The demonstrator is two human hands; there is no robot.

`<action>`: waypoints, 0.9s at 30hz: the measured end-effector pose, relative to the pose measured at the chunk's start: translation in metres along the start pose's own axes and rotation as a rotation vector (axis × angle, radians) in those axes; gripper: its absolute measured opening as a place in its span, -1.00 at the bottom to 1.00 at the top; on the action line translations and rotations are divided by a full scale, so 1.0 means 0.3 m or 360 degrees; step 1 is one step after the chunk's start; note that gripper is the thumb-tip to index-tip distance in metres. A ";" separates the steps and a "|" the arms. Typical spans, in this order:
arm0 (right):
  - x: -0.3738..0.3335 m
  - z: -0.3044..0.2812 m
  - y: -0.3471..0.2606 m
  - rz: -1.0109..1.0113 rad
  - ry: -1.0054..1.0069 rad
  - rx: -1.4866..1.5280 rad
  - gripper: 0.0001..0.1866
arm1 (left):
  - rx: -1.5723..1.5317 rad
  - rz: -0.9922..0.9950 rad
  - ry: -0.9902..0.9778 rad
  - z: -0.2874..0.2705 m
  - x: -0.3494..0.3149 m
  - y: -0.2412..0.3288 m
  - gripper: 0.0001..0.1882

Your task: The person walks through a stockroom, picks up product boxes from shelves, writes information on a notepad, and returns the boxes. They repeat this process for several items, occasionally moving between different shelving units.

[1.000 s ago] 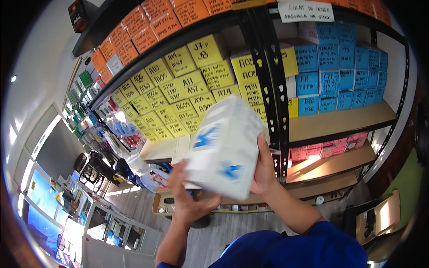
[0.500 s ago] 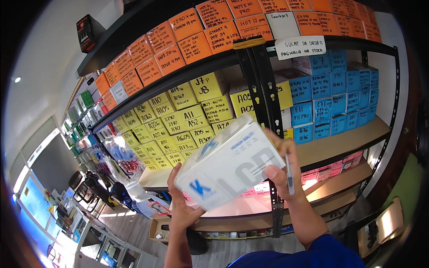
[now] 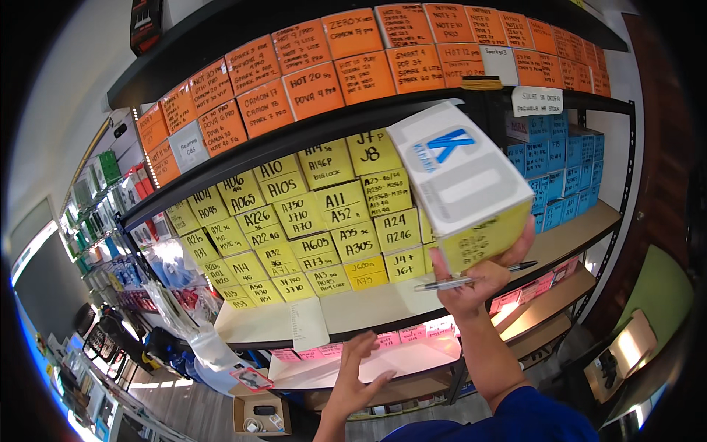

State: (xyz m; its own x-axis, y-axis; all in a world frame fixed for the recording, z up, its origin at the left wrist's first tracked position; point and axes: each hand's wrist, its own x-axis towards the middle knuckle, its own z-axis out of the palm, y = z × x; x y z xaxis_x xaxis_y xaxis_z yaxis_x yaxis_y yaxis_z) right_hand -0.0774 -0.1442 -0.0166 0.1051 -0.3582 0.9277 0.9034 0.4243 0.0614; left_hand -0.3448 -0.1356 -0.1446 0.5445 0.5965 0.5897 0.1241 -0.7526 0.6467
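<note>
A white cardboard box (image 3: 471, 177) with a blue logo and a yellow, hand-lettered end is held up in my right hand (image 3: 479, 287), tilted in front of the shelf upright. The fingers grip its lower yellow end. A slim pen (image 3: 449, 283) is tucked among the same fingers and points left. Lower and to the left, my left hand (image 3: 357, 377) holds nothing, its fingers apart, before the pink-boxed lower shelf. Behind stand rows of yellow-fronted boxes (image 3: 335, 206). A long white paper slip (image 3: 308, 323) hangs over the edge of their shelf.
Orange-fronted boxes (image 3: 313, 87) fill the upper shelf; blue-fronted ones (image 3: 578, 166) stand at the right. A white paper sign (image 3: 537, 102) hangs near the black upright. An open carton (image 3: 258, 423) with small items sits on the floor. Goods on racks (image 3: 121, 243) line the left.
The white box has risen to the right and turned, bringing its yellow end into sight. My left hand has let go of it and moved down. The view has shifted, showing the paper slip.
</note>
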 end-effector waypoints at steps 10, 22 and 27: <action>-0.117 0.155 -0.013 -0.0012 0.0152 -0.0196 -0.41 | -0.0215 -0.0430 -0.0366 -0.205 -0.439 -0.224 -0.35; -0.077 0.391 0.168 -0.0052 0.0082 -0.0579 -0.47 | -0.0614 -0.0938 -0.0376 -0.430 -0.390 -0.219 -0.27; -0.070 0.435 0.215 0.0199 -0.0023 -0.0757 -0.57 | -0.0691 -0.1071 -0.0391 -0.448 -0.447 -0.236 -0.22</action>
State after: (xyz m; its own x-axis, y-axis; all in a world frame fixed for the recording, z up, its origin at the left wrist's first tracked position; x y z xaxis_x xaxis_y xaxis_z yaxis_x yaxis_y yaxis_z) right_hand -0.0755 -0.0009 0.0158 0.2223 -0.3156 0.9225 0.9742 0.0351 -0.2227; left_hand -0.5381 -0.1249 -0.2045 0.6398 0.7645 -0.0786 0.1843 -0.0533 0.9814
